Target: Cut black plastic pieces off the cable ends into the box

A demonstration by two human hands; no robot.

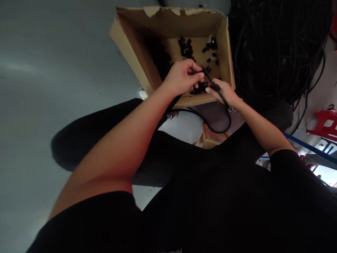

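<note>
My left hand (184, 75) is closed in a pinch on a black cable (219, 131), whose short dark end sticks out past the fingertips. Part of the cable hangs in a loop below the box. In my right hand (223, 92) are dark, slim scissors (209, 78), their pointed tip right beside the cable end at my left fingertips. Whether the blades touch the cable I cannot tell. Both hands are over the near part of an open cardboard box (137, 52). Small black pieces (186, 49) lie scattered on its bottom.
A large heap of black cables (279, 49) lies right of the box. Below the box, a wooden stool (210, 140) shows between my legs. A red plastic stool (326, 123) and a blue bar (310, 146) are at the right. Grey floor (52, 70) spreads out on the left.
</note>
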